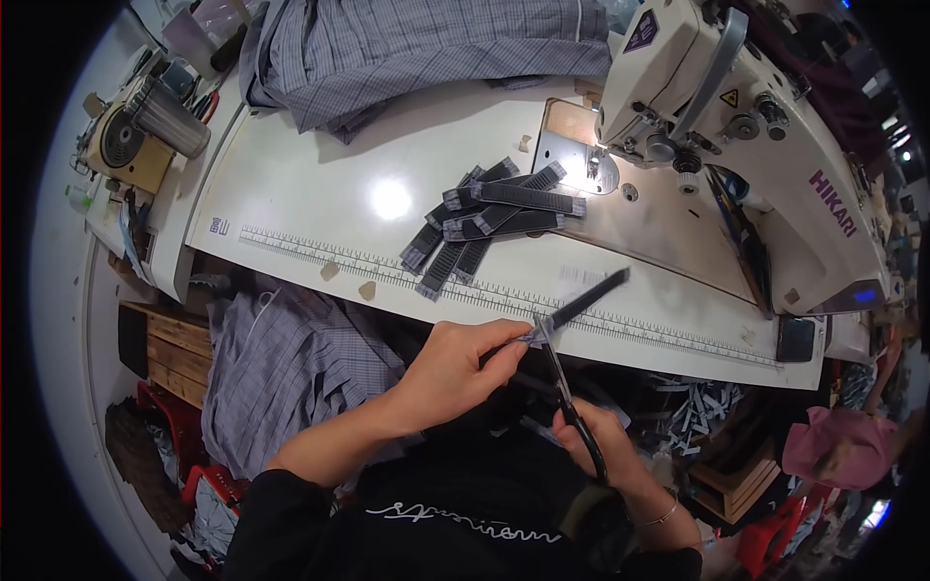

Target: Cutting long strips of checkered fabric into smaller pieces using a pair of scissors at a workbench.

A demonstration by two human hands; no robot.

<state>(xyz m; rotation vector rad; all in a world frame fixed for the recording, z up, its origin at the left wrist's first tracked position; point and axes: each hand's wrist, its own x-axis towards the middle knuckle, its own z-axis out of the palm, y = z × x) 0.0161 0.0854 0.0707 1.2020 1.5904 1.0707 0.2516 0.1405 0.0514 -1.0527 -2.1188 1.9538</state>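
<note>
My left hand (465,367) pinches one end of a dark fabric strip (590,296) between thumb and fingers. Black-handled scissors (565,392) are held in my right hand (599,436), their blades pointing up and lying at the checked fabric near my left fingertips. Whether the blades are closed on the fabric I cannot tell. Beyond my hands, several dark strips with checked grey ends (501,218) lie in a crossed pile on the white sewing table (312,189), just left of the needle area of a Hikari sewing machine (763,131).
Grey-blue checked fabric (436,43) is heaped at the table's back. More of it (283,378) hangs below the front edge at left. A printed ruler (407,276) runs along that edge. A metal tumbler (171,120) stands at far left, and a pink cap (839,447) shows at right.
</note>
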